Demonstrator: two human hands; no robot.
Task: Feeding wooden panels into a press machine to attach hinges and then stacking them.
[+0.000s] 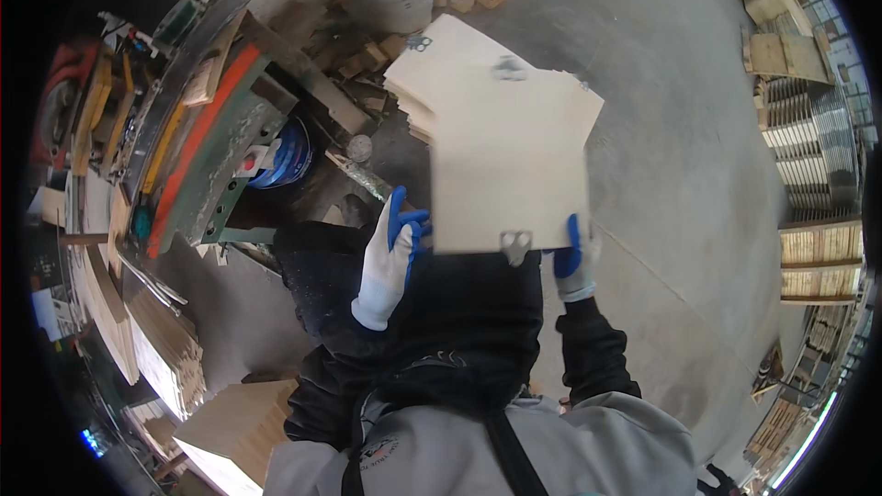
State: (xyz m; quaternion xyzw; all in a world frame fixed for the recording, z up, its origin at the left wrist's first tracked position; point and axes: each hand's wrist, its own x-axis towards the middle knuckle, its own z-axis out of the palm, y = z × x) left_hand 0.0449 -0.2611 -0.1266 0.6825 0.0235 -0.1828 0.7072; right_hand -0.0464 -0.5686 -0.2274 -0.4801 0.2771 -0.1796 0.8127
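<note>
My right hand (574, 262), in a white glove with blue fingers, grips the lower right corner of a pale wooden board (510, 161), thumb on its face. The board looks slightly blurred. A small metal plate (516, 246) is fixed at its near edge, and another grey metal piece (508, 69) shows near its far edge. Just off the board's left edge is my left hand (390, 257), gloved alike, fingers apart and holding nothing. Beyond and partly under the board, a stack of similar boards (450, 46) lies at uneven angles, with metal plates at some corners.
To the left stands a green and orange machine or bench (207, 147), with a blue bucket (287, 154) beneath it. Wood offcuts (363, 60) litter the floor behind. Stacked panels (243, 422) stand at lower left. Pallets (820, 262) and metal racks line the right side.
</note>
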